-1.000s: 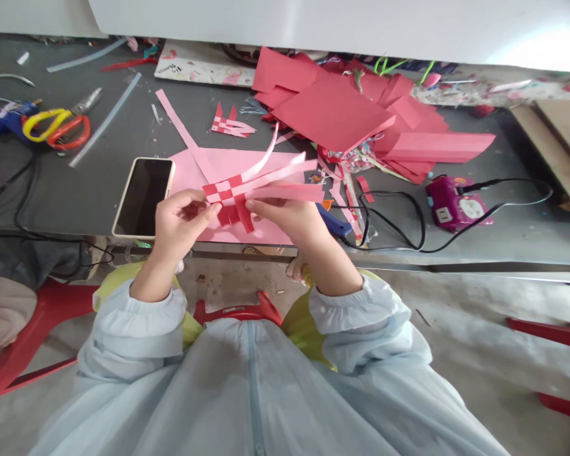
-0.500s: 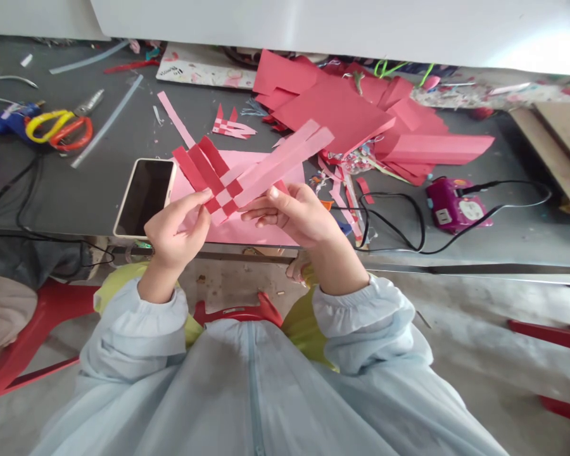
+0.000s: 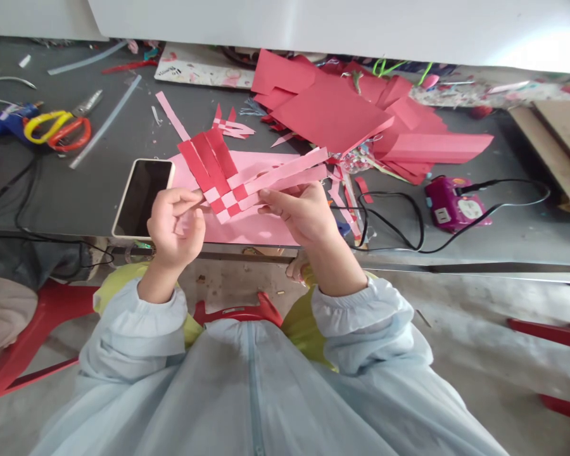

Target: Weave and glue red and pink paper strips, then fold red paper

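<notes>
Both my hands hold a woven paper piece (image 3: 228, 190) made of red and pink strips, just above the table's front edge. My left hand (image 3: 175, 228) pinches its left corner with thumb and forefinger. My right hand (image 3: 301, 212) grips the pink strips (image 3: 294, 171) that stick out to the right. The red strips (image 3: 206, 155) fan up and to the left. A pink paper sheet (image 3: 261, 228) lies on the table under the piece.
A phone (image 3: 142, 196) lies face up left of my hands. Scissors with yellow and orange handles (image 3: 57, 126) sit far left. A heap of red paper (image 3: 351, 114) fills the back. A magenta device (image 3: 456, 206) with black cables sits right. Red chair (image 3: 23, 342) at lower left.
The woven piece was flipped and turned: the red strips, first hanging below my fingers, now point up and left. The pink strips have dropped lower toward level. My left fingers curled in.
</notes>
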`<state>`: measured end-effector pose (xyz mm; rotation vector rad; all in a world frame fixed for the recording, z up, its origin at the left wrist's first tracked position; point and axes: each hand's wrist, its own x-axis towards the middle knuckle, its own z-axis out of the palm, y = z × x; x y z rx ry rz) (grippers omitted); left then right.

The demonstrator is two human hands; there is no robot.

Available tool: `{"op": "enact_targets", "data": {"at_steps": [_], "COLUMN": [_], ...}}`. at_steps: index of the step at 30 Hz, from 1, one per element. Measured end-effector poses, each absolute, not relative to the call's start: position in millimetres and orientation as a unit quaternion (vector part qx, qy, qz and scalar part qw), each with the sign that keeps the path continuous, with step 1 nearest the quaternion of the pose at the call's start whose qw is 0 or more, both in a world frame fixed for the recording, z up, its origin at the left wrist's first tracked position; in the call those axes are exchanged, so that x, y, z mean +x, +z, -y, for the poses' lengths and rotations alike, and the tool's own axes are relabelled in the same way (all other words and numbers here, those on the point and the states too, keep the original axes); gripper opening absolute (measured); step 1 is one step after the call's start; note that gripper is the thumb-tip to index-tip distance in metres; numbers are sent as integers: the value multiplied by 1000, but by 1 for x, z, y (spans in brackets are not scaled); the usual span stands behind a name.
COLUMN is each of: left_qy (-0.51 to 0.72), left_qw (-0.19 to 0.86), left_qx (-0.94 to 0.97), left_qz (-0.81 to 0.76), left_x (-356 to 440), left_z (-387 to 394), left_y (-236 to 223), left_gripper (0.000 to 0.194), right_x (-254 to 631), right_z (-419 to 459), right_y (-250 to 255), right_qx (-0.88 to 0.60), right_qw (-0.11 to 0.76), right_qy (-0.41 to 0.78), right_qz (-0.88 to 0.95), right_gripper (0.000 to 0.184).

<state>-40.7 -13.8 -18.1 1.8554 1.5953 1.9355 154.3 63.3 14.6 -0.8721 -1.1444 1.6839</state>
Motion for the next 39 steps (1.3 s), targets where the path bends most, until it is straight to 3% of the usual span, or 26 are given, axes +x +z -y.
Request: {"op": "enact_targets", "data": {"at_steps": [5,15,26,39], "left_qy": [691,651,561,599], "left_qw": [263,489,532,438], "left_qx": [478,375,380,368], "left_qz": [-474,-444,-507,-561], "left_x": [-40,-40,-36,-39], "left_z": [7,4,5,2], "left_y": [-16,-3,-9,-9], "left_gripper": [36,54,42,34], "right_x": [154,150,145,144], "right_z": [-64,-65,-61,-58], "right_y": [12,8,8,19], "right_qx": [-354,-359,-355,-351], "right_qw": [456,454,429,357], "right_qy": [663,650,636,645], "right_qz": [476,493,534,578], "right_gripper": [20,20,18,28]}}
